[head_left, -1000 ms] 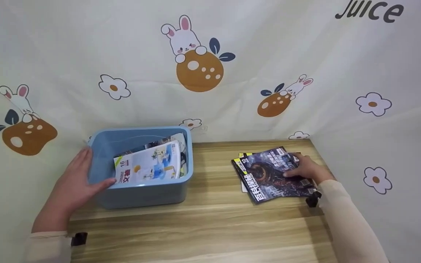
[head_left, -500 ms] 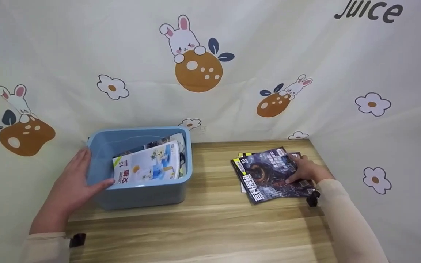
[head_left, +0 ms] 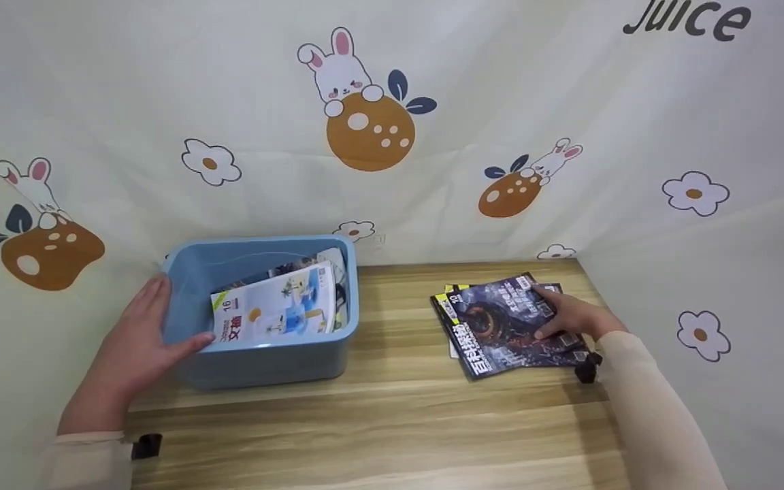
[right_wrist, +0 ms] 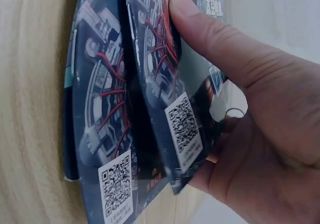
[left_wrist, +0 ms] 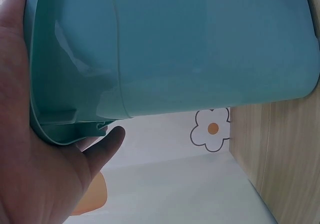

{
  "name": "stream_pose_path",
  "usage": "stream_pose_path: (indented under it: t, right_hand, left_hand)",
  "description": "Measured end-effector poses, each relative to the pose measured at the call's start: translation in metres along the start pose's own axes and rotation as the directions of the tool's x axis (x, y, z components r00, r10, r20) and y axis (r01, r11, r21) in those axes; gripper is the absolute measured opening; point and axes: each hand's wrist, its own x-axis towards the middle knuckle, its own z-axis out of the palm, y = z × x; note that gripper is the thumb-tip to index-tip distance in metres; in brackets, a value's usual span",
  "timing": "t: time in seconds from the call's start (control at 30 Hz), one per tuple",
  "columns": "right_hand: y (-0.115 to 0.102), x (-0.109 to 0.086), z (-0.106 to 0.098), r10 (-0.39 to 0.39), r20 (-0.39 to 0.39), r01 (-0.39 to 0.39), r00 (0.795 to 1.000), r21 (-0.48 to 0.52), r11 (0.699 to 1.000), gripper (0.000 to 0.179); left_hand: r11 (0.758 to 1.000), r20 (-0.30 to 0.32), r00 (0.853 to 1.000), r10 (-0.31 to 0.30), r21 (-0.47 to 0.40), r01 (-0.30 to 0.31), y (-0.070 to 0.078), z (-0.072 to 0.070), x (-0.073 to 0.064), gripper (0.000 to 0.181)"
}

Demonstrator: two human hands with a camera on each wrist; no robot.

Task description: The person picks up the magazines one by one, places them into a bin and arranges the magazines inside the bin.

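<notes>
A blue plastic bin (head_left: 269, 364) stands at the left of the table. My left hand (head_left: 137, 344) holds its near left corner, with the thumb along the front rim and the fingers against the left side. Inside the bin a white magazine (head_left: 280, 309) with a beach picture leans on other magazines. To the right lies a small fanned stack of dark magazines. My right hand (head_left: 572, 316) pinches the right edge of the top magazine (head_left: 494, 327), thumb on its cover and fingers below. In the right wrist view that magazine's edge is raised off the similar magazine (right_wrist: 102, 108) beneath.
The wooden table (head_left: 392, 415) runs between the bin and the stack. A pale cloth (head_left: 263, 136) with rabbits, oranges and flowers hangs close behind and along both sides. A black wrist mount (head_left: 587, 369) sits at my right cuff.
My right hand has shifted slightly to the right along the top magazine, its thumb now nearer the edge. The left hand and the bin stay about where they were.
</notes>
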Motion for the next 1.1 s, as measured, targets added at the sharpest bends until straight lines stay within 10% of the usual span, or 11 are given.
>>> stream_pose_path:
  t: [0.33,1.1]
  right_hand:
    - [0.014,-0.009,0.004,-0.109,-0.069,0.117,0.992,0.125,0.985,0.111]
    - [0.001,-0.004,0.027,-0.174,-0.191,0.248,0.966,0.501,0.829,0.088]
  left_hand:
    - [1.0,-0.003,1.0,0.007,-0.001,-0.007,0.001,0.001,-0.002,0.131]
    - [1.0,0.001,1.0,-0.005,-0.001,0.005,-0.001,0.0,0.001,0.133]
